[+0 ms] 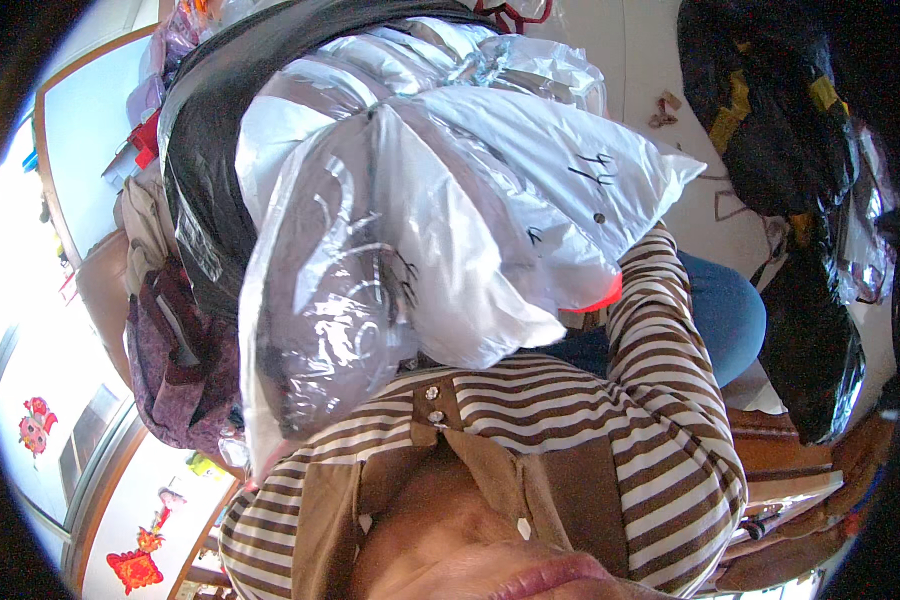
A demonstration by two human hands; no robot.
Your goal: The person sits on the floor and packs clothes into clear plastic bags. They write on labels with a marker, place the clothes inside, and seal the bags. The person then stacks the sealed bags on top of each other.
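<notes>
Both my hands are out of view. My right striped sleeve (649, 300) runs forward and passes behind a bunch of plastic bags. Directly before my chest, the white plastic bag (457, 247) and a clear-fronted plastic bag (337, 322) fan out from a gathered point. Another white bag (540, 142) spreads to the right and bears black handwriting and a small dark hole. Clear plastic packaging (547, 71) with bluish crinkled edges lies beyond the gathering. A red edge (596, 296) shows beneath the bags.
A large black plastic bag (202, 157) curves around the far left side. More black bags with yellow tape (765, 142) lie on the floor at right. A purple cloth item (187, 367) rests at left. Wooden furniture (780, 450) stands at lower right.
</notes>
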